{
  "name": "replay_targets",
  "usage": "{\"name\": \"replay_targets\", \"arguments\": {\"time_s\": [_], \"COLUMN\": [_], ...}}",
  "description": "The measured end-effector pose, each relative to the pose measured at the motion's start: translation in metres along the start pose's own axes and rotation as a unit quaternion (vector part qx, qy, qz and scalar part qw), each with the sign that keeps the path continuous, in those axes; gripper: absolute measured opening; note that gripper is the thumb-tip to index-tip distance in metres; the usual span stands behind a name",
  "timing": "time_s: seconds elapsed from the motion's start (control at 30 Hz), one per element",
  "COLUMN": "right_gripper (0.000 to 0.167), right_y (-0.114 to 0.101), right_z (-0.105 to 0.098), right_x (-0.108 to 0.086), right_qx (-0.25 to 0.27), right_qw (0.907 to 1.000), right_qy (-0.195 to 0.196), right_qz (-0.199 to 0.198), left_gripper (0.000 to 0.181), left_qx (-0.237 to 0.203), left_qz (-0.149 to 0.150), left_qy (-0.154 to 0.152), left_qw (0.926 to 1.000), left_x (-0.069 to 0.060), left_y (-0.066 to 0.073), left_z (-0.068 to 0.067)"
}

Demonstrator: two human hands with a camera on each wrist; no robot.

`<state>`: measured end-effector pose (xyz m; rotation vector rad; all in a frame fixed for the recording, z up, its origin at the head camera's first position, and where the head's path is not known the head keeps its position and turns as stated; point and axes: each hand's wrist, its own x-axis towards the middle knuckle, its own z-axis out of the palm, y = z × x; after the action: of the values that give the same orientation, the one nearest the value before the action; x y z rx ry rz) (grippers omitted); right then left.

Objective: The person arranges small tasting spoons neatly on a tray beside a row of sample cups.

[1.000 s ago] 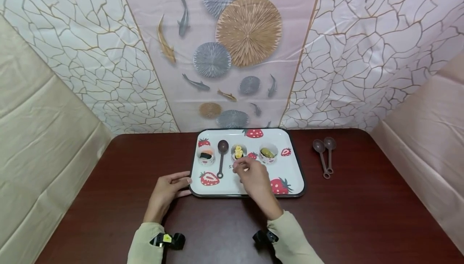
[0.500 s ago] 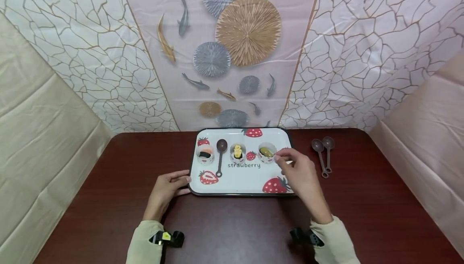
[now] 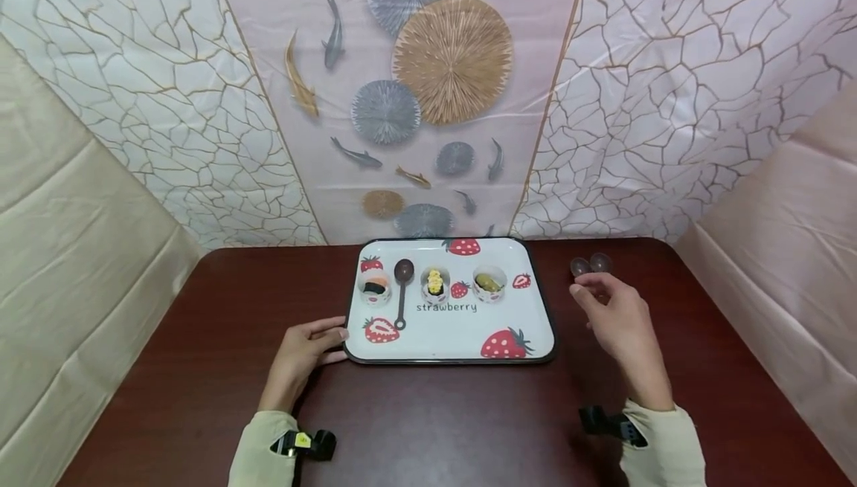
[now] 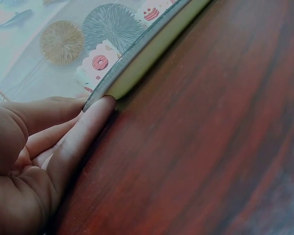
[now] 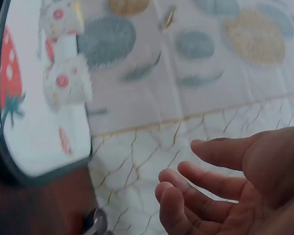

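In the head view a white strawberry-print tray [image 3: 442,338] has its left edge gripped by the left hand [image 3: 297,360]; the left wrist view shows fingers and thumb pinching the rim. The right hand [image 3: 623,320] hovers over two grey spoons [image 3: 600,262] right of the tray, hiding their handles. In the right wrist view that hand [image 5: 225,186] has its fingers loosely bent with nothing between them, a spoon [image 5: 99,221] lower left of it.
On the tray stand three small cups: one with a salmon-coloured and black piece [image 3: 375,286], one with yellow [image 3: 435,284], one with green [image 3: 489,282]. A dark spoon [image 3: 403,271] lies between the left and middle cups. A patterned cloth [image 3: 428,197] hangs behind the table.
The right hand has moved right, from the middle cup past the green one to the two spoons beyond the tray. The left hand has stayed on the tray's left edge.
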<state>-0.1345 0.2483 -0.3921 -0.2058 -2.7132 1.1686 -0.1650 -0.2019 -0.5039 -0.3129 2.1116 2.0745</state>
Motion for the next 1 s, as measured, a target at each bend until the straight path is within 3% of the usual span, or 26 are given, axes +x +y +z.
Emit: {"name": "replay_targets", "arguments": {"time_s": [0.3,0.6,1.0], "right_gripper": [0.034,0.037,0.029], "right_y": [0.030,0.068,0.079], "right_z": [0.005,0.000,0.004], "right_x": [0.019,0.026,0.032], "right_qx": [-0.008,-0.016,-0.083], "right_qw": [0.9992,0.9926,0.9838], "right_qy": [0.001,-0.064,-0.114], "right_qz": [0.039,0.102,0.111], "left_gripper": [0.044,0.043,0.043], "left_qx": [0.000,-0.003,0.006], "left_qz": [0.002,-0.004,-0.005], "left_qy": [0.008,0.001,0.000], "left_qw": [1.0000,1.0000,1.0000], "left_x": [-0.001,-0.002,-0.001], "left_y": [0.002,0.001,0.001], "left_z": [-0.006,-0.002,0.001]}}
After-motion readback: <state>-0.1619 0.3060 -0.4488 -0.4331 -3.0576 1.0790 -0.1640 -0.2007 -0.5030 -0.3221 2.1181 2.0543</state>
